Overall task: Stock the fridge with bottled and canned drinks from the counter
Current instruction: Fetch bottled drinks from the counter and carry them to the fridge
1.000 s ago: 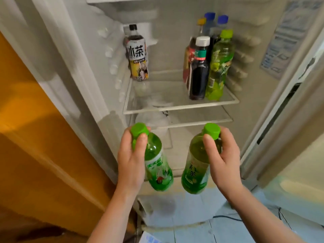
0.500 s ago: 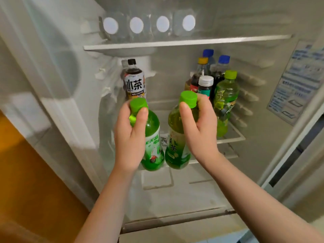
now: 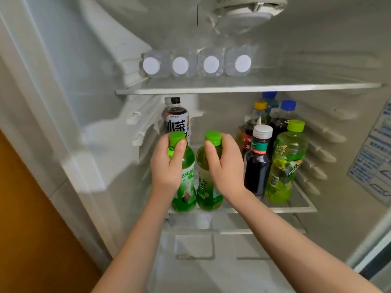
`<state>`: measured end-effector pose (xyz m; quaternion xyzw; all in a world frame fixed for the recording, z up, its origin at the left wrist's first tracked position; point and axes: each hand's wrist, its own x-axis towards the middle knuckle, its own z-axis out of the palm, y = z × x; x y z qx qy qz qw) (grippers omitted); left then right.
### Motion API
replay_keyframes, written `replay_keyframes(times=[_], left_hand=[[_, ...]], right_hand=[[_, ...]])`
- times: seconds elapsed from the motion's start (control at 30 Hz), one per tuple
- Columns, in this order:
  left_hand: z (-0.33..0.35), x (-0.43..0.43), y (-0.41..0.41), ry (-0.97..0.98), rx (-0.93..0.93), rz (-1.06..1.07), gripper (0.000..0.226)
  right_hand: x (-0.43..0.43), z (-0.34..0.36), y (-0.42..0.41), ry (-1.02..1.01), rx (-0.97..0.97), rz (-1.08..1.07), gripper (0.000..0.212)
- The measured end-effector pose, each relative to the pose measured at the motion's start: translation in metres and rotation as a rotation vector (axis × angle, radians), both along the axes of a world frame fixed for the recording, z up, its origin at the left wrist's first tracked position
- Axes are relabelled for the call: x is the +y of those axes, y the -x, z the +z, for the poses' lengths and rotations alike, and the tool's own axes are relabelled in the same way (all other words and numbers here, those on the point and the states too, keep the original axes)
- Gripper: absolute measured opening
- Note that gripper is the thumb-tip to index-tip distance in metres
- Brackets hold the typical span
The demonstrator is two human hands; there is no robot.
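Two bare forearms are spanning the foreground, from the lower edge up into the open fridge (image 3: pixel 95 81), with one bottle in each grip. The left grip (image 3: pixel 167 166) is clamping the neck and shoulder of a bright green bottle (image 3: pixel 186 187), its thumb lying up the near side toward the green cap and its fingers curling round the far side. The right grip (image 3: pixel 226 168) is clamping a green tea bottle (image 3: pixel 206 187) of a yellower shade in the same manner, just under its green cap. Both bottles are standing upright between the two grips, side by side and touching or nearly so. Their bases are sitting at the front edge of the glass middle shelf (image 3: pixel 275 209), directly below the grips. Whether they are bearing on it cannot be told.

Just right of the right grip, a dark bottle (image 3: pixel 257 170) with a white cap is standing on the same shelf. A yellow-green bottle (image 3: pixel 285 166) with a lime cap is standing against its right side. Behind that pair, farther from the right grip, a red-labelled bottle (image 3: pixel 247 140), a yellow-capped bottle (image 3: pixel 260 105) and two blue-capped bottles (image 3: pixel 288 105) are crowding the back right corner. Just beyond the left grip, a black-capped tea bottle (image 3: pixel 176 121) with a white label is standing at the back left of the shelf.

Above both grips, an upper shelf (image 3: pixel 232 88) is carrying four clear bottles (image 3: pixel 180 65) lying on their sides in a row, white caps facing outward. Higher up, a round white housing (image 3: pixel 243 11) is showing on the ceiling. Well right of the right grip, a printed sticker (image 3: pixel 378 166) is showing on the side wall.
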<state>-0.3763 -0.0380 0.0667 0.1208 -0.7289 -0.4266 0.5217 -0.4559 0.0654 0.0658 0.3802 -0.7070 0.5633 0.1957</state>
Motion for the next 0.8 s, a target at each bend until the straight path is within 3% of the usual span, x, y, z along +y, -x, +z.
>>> replay_keyframes(times=[0.23, 0.33, 0.47, 0.6, 0.8], left_hand=[[-0.007, -0.009, 0.009, 0.01, 0.04, -0.043, 0.02], [-0.016, -0.009, 0.008, -0.021, 0.011, -0.049, 0.023], [-0.046, -0.005, -0.005, -0.172, -0.078, -0.104, 0.049], [-0.095, 0.003, -0.021, -0.187, -0.074, -0.195, 0.071], [-0.108, -0.007, -0.013, -0.141, -0.149, -0.126, 0.068]], right_hand=[[-0.012, 0.0, 0.017, -0.007, -0.097, 0.066, 0.026], [-0.01, -0.01, 0.018, 0.008, -0.14, 0.081, 0.039], [0.01, -0.043, 0.008, 0.007, -0.155, 0.193, 0.048], [0.026, -0.086, -0.002, -0.173, -0.135, 0.14, 0.069], [0.01, -0.096, 0.018, -0.225, -0.203, 0.149, 0.077]])
